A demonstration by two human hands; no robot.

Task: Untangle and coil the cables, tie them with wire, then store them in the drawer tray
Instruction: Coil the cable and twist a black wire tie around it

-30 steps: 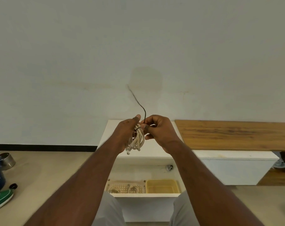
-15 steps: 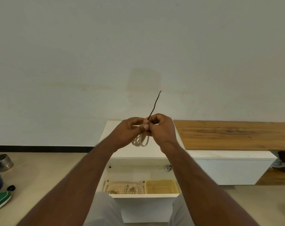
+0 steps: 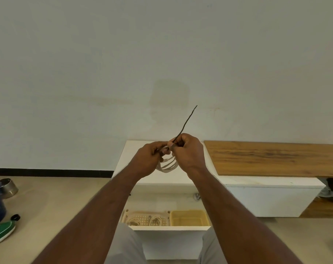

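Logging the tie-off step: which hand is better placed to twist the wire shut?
Probably the right hand: its grip pinches the thin dark wire near the base, free end up. The left hand holds the coiled white cable.

the pale cable coil (image 3: 166, 164) hangs in a bunch of loops just below the grip, its top hidden in the left hand (image 3: 149, 159) and against the right hand (image 3: 187, 153). the dark wire (image 3: 186, 121) rises out of the pinch between the two hands, thin and nearly straight, tilted up and to the right, its free end in the air. well below the grip, the open drawer holds a beige lattice tray (image 3: 145, 219) with two coiled cables (image 3: 156, 221) lying in it.
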